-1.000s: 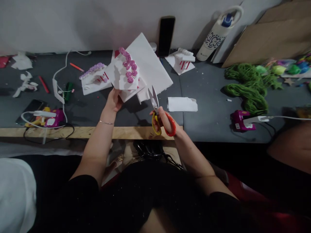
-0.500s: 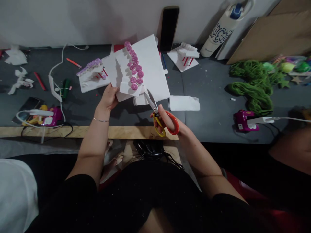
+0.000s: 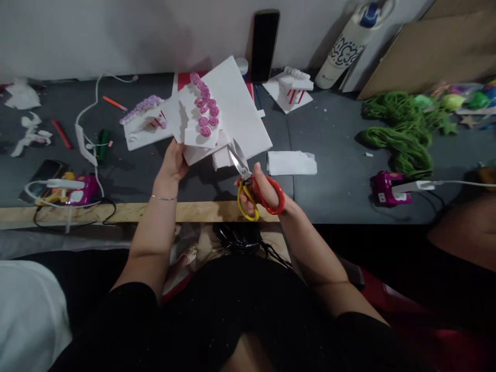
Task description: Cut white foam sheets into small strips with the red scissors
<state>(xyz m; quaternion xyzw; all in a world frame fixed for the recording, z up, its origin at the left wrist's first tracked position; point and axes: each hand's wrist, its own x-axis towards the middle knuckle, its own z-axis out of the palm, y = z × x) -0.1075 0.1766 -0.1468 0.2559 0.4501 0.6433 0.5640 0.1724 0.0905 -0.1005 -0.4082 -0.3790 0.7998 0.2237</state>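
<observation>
My left hand (image 3: pixel 175 159) is closed on the lower left corner of a white board model (image 3: pixel 186 108). A curved row of pink rosettes (image 3: pixel 204 98) runs along that model, and a larger flat white board (image 3: pixel 236 98) lies behind it. In my right hand (image 3: pixel 264 194) are scissors (image 3: pixel 244 173) with one red and one yellow handle loop. The blades are spread, their tips at the model's lower right edge. Whether they touch it, I cannot tell. Just beyond the blades rests a folded white piece (image 3: pixel 222 159).
Small white models with red posts stand left (image 3: pixel 145 119) and right (image 3: pixel 292 88). A phone (image 3: pixel 265 45) and bottle (image 3: pixel 343 46) lean by the wall. Folded white paper (image 3: pixel 292 163), green yarn (image 3: pixel 399 132) and a purple plug block (image 3: pixel 389 188) lie right. A neighbour's arm (image 3: pixel 465 232) is at the right edge.
The held model has shifted a little left and turned slightly. The scissors' handle loops are somewhat farther apart, and the scissors have moved slightly left with my right hand.
</observation>
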